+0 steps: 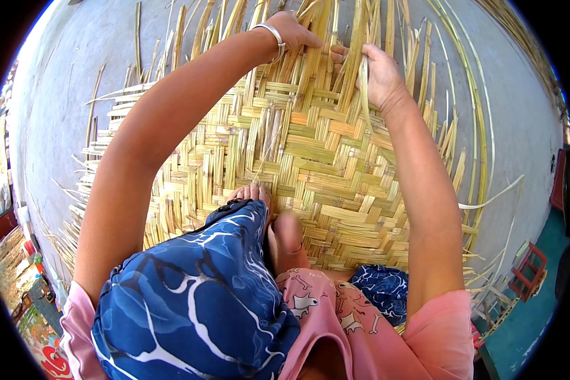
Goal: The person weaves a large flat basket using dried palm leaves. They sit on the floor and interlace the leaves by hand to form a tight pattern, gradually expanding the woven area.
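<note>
A woven mat of yellow-green bamboo strips point(335, 152) lies spread on the floor, its loose strip ends fanning out at the far edge. My left hand point(292, 30), with a silver bangle at the wrist, is at that far edge, closed on a bamboo strip; its fingertips are partly hidden. Just to its right, my right hand point(381, 73) has its fingers wrapped round upright bamboo strips point(356, 63), the thumb in front. One thin strip hangs down from the right hand over the weave. My bare foot point(252, 192) rests on the mat.
Grey floor point(63, 95) surrounds the mat. Long loose strips point(478, 114) lie along its right side, and more strips point(525, 38) are at the far right. A small red-brown stool-like frame point(529, 272) stands at the lower right. Assorted items point(41, 304) sit at the lower left.
</note>
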`<move>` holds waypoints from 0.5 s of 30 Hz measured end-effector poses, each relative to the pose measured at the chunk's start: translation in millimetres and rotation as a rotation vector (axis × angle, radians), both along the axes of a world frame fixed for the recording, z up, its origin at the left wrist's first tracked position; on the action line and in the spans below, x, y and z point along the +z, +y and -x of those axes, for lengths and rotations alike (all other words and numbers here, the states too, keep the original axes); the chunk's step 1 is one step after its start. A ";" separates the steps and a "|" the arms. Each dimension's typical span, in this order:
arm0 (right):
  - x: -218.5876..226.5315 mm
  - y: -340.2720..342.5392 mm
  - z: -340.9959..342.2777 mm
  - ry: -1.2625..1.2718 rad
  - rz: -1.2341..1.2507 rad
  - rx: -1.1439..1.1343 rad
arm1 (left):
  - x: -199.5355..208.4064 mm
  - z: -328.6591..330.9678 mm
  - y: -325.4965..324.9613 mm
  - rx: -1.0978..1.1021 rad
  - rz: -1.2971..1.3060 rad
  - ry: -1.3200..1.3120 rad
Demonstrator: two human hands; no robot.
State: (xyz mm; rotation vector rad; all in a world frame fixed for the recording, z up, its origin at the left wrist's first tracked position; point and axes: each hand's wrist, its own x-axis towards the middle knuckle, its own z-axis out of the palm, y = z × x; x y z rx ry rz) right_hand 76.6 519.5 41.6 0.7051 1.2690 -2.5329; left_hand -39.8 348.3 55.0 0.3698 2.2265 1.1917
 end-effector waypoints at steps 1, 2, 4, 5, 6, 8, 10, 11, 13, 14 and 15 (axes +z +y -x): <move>1.4 -3.0 0.3 -0.012 -0.002 0.002 | 0.2 0.2 -3.2 0.002 0.041 0.044; 0.1 -4.4 0.0 -0.001 -0.030 -0.029 | 5.9 -2.7 -4.0 -0.002 0.078 0.086; -3.5 -6.8 0.1 0.021 -0.087 -0.091 | 11.9 -4.9 -5.1 -0.016 0.134 0.154; -3.2 -8.5 0.1 0.022 -0.106 -0.100 | 13.3 -5.4 -6.8 -0.022 0.153 0.178; -1.8 -10.0 0.1 0.023 -0.126 -0.109 | 15.3 -6.2 -7.9 -0.028 0.173 0.201; -0.4 -10.3 0.4 0.008 -0.111 -0.113 | 23.3 -12.9 -10.6 -0.005 0.095 0.113; 0.1 -8.7 1.3 -0.023 -0.041 -0.104 | 25.6 -14.7 -13.2 -0.001 0.011 0.024; 5.6 -11.0 -0.3 -0.039 -0.058 -0.103 | 24.0 -13.9 -18.9 -0.005 -0.032 -0.022; 19.8 -16.4 -5.5 -0.073 -0.091 -0.103 | 15.1 -10.1 -30.3 -0.028 -0.177 -0.139; 17.6 -16.1 -6.3 -0.072 -0.092 -0.104 | 11.2 -8.3 -34.2 -0.047 -0.281 -0.209; 12.4 -14.8 -7.0 -0.072 -0.093 -0.105 | 8.0 -6.7 -37.4 -0.066 -0.385 -0.278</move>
